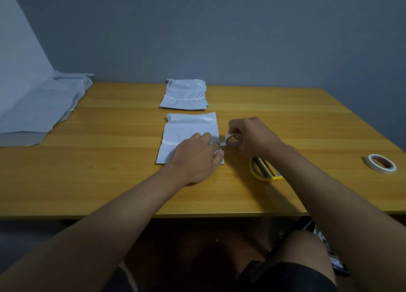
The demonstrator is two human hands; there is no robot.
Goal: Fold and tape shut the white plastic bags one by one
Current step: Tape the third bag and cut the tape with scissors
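Observation:
A folded white plastic bag (186, 130) lies flat in the middle of the wooden table (109, 177), with a strip of white tape across it. My left hand (197, 157) rests on its right part, thumb and fingers pressing where the tape strip leaves the bag's right edge. My right hand (252, 138) grips a small roll of white tape (232, 140) just right of the bag, and a short length of tape runs from the roll to the bag. A second folded and taped bag (185, 94) lies further back.
Yellow-handled scissors (264, 170) lie under my right forearm. Another tape roll (381, 163) sits near the table's right edge. A pile of flat white bags (41, 107) covers the back left corner. A grey wall stands behind the table.

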